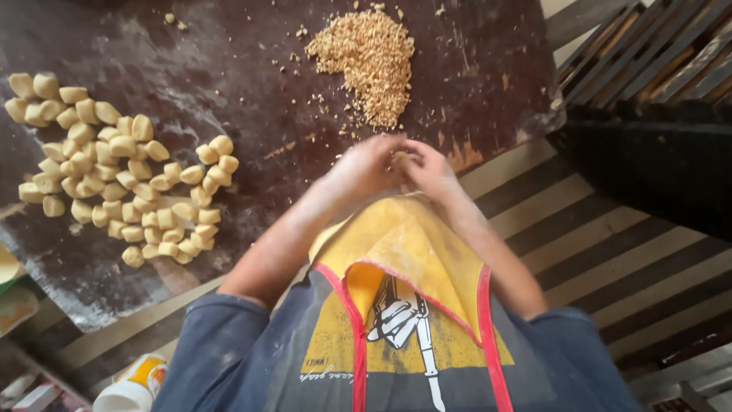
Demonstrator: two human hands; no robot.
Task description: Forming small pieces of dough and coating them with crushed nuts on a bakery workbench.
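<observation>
Dough piece: pinched between both hands at the board's near edge, mostly hidden (blurred).
Left hand [364, 166]: cupped, fingers closed on it.
Right hand [431, 172]: same, touching the left.
Crumb heap [370, 61]: straight beyond the hands.
Dough lumps [122, 172]: well left, nearer the left hand.

Small food workshop: dark floured worktable [229, 91] w/ dough pieces [114, 175] & crushed nuts [370, 57]
</observation>
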